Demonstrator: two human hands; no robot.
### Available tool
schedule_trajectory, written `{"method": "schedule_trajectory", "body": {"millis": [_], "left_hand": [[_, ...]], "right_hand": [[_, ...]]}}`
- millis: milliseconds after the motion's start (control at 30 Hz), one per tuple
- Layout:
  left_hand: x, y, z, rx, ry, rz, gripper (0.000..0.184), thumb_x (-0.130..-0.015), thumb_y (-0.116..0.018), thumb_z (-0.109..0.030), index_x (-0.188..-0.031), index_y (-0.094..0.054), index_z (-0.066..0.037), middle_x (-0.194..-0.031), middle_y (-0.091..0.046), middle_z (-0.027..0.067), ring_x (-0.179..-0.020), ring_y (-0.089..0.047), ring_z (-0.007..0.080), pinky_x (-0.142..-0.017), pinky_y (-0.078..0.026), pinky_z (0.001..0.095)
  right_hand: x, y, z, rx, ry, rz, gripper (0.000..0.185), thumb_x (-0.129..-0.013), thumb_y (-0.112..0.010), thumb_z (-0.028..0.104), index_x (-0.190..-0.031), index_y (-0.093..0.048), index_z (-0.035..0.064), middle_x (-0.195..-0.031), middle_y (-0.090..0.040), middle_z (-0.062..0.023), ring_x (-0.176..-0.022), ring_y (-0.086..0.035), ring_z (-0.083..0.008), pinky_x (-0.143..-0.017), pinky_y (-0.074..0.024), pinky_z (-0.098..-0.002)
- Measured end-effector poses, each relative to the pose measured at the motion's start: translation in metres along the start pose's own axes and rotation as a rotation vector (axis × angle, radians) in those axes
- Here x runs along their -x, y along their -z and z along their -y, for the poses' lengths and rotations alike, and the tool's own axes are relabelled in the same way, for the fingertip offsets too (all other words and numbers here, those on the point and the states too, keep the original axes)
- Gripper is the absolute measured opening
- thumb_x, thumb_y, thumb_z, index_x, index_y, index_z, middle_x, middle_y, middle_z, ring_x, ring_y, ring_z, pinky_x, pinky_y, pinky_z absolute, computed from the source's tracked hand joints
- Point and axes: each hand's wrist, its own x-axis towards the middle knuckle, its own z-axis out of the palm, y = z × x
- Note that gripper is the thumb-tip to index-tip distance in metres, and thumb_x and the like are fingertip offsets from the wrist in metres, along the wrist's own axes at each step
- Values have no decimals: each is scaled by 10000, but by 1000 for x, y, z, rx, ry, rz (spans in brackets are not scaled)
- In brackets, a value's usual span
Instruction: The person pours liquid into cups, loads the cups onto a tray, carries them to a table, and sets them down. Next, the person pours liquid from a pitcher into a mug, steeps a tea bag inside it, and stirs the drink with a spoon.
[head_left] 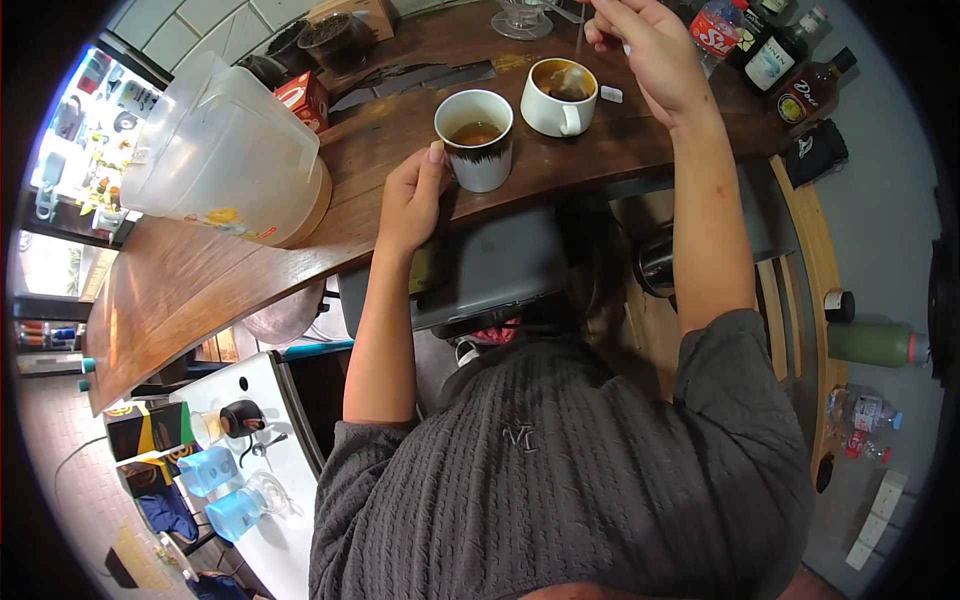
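My left hand (413, 200) is closed on the left side of a white mug (484, 172) with a dark brushed band; its thumb is near the rim. A little brown liquid shows inside, and the mug stands upright near the table's front edge. To its right is a white teacup (552, 119) holding a tea bag and brown liquid, its handle towards me. A white tea bag tag (611, 94) lies beside it. Above and right of the teacup, my right hand (655, 60) is raised with its fingers pinched around a thin stick-like thing (581, 35), partly cut off by the frame.
A large clear plastic pitcher (225, 150) stands at the left, with a red box (303, 98) behind it. A glass dripper (522, 18) sits at the back. Several bottles (775, 58) crowd the right end of the wooden table (240, 275). A grey stool (500, 265) is below the edge.
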Motion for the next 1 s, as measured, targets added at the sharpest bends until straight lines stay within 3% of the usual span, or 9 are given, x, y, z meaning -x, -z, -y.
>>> {"method": "schedule_trajectory", "body": {"millis": [67, 300, 600, 800, 1000], "left_hand": [[0, 0, 0, 21, 10, -1, 403, -1015, -433, -306, -731, -487, -25, -667, -403, -51, -621, -339, 61, -554, -301, 232], [0, 0, -1, 16, 23, 5, 404, -1012, -440, -310, -731, -492, -25, -660, -406, -54, -621, -346, 59, -556, -306, 228], [0, 0, -4, -12, 35, -11, 397, -1010, -445, -314, -766, -527, -11, -659, -432, -47, -625, -363, 60, -559, -321, 231], [0, 3, 1, -47, 31, -10, 395, -1006, -452, -313, -774, -535, -5, -660, -442, -43, -631, -374, 62, -565, -332, 235], [0, 2, 0, -28, 49, -7, 392, -1006, -453, -311, -797, -553, 5, -665, -455, -40, -638, -385, 63, -576, -346, 236]], "right_hand": [[-7, -2, 3, 0, 106, 46, 192, -978, -492, 176, -940, -603, 24, -716, -534, 19, -642, -506, -66, -614, -415, -202], [-18, -25, 32, -6, 168, 79, 218, -982, -481, 179, -1023, -607, 6, -708, -524, 27, -621, -472, -57, -600, -400, -200], [-17, -56, 46, -49, 154, 172, 235, -986, -479, 188, -1063, -606, 6, -670, -502, 38, -614, -467, -46, -580, -369, -181], [3, -68, 24, -101, 5, 208, 228, -984, -486, 165, -1072, -616, -1, -693, -532, 36, -633, -480, -38, -599, -385, -175], [19, -73, 36, -21, 55, 284, 240, -986, -475, 145, -1100, -609, -18, -730, -544, 25, -667, -490, -42, -612, -402, -181]]}}
